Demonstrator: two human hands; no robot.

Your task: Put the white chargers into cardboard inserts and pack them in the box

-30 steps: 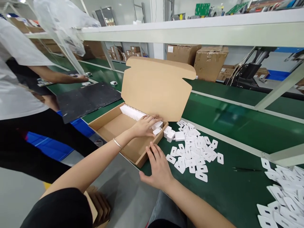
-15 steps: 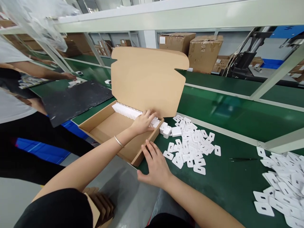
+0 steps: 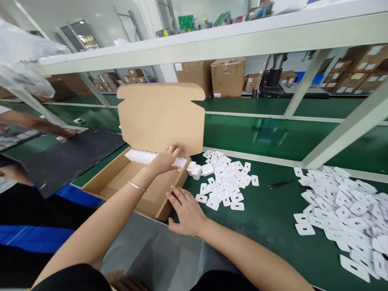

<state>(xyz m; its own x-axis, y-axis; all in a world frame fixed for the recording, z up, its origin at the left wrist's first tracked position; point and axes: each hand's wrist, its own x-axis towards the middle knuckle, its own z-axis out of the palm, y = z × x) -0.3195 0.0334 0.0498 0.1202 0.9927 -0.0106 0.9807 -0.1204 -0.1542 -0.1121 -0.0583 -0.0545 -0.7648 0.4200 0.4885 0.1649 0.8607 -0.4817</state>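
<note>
A shallow brown cardboard box (image 3: 112,173) lies on the green table with its lid (image 3: 163,117) raised at the back. Along its back wall runs a tight row of white pieces (image 3: 139,156). My left hand (image 3: 165,161), a bracelet on its wrist, reaches into the box at the right part of this row. Its fingers are bent down with the tips partly hidden, and what they grip I cannot make out. My right hand (image 3: 188,213) has its fingers spread, the tips touching the box's right wall. Just outside that wall sit several white blocky adapters (image 3: 195,170).
Flat white plates with slots (image 3: 226,182) are scattered right of the box, with a larger pile (image 3: 342,210) farther right. Dark tweezers (image 3: 281,184) lie between them. On the left, a co-worker's hand (image 3: 70,133) is over a black mat (image 3: 75,155). A shelf beam (image 3: 194,48) crosses above.
The view has swung to the right, so the box and table appear farther left. My left hand stays at the row's right part, its fingers slightly shifted. My right hand remains against the box wall.
</note>
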